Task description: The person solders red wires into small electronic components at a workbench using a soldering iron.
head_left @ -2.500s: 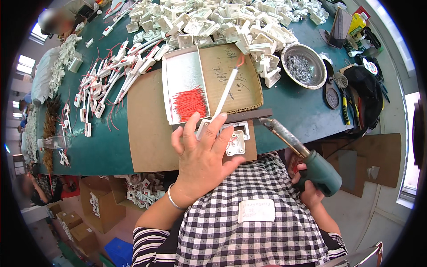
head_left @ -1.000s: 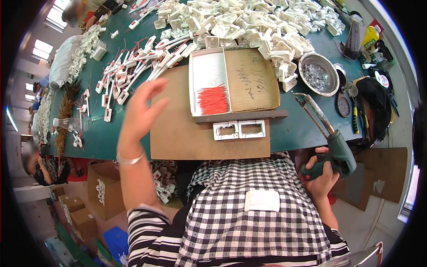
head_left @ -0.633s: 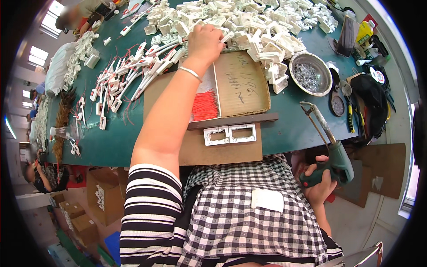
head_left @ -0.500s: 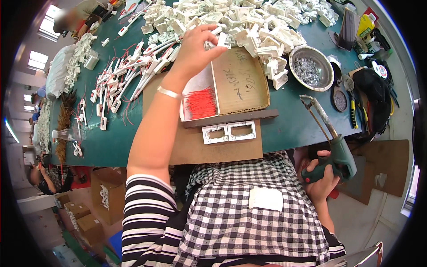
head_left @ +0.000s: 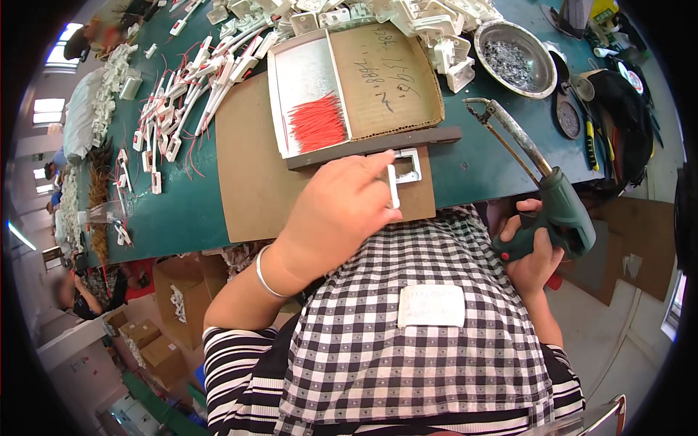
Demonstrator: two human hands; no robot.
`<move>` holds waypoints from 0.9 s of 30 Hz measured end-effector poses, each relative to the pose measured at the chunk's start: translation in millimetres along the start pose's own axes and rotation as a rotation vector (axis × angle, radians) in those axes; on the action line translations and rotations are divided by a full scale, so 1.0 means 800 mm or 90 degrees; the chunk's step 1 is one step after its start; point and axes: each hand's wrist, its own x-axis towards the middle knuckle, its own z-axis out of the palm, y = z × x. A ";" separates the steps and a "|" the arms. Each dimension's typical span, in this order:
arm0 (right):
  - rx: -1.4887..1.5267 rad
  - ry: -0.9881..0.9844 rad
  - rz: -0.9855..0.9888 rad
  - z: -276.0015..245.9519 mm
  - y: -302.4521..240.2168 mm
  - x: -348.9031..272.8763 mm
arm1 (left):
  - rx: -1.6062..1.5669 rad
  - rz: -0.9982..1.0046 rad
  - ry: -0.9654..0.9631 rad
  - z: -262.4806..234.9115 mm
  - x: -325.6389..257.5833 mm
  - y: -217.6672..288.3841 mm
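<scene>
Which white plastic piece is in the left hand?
The edge-on piece between thumb and fingertip of the left hand; the piled pieces beyond the cardboard box are untouched.

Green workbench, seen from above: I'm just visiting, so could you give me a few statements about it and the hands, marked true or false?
1. The right hand holds a dark green pistol-shaped tool with a metal tip. True.
2. The left hand holds nothing. False: it pinches a slim white plastic piece.
3. Thin red strands lie in the white section of the shallow cardboard box. True.
4. The round metal bowl stands left of the box. False: it is on the right.
</scene>
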 end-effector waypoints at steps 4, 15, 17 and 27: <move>0.016 0.003 -0.003 0.005 -0.006 -0.004 | 0.180 0.066 -0.025 0.019 0.012 0.028; 0.000 0.027 -0.030 0.009 -0.007 0.001 | -0.007 0.052 0.055 0.034 -0.003 -0.006; -0.021 0.026 -0.002 0.015 -0.007 0.004 | 0.007 0.042 0.069 0.036 -0.008 -0.004; -0.010 0.045 -0.001 0.022 -0.010 0.010 | 0.129 -0.518 0.350 -0.090 -0.019 -0.185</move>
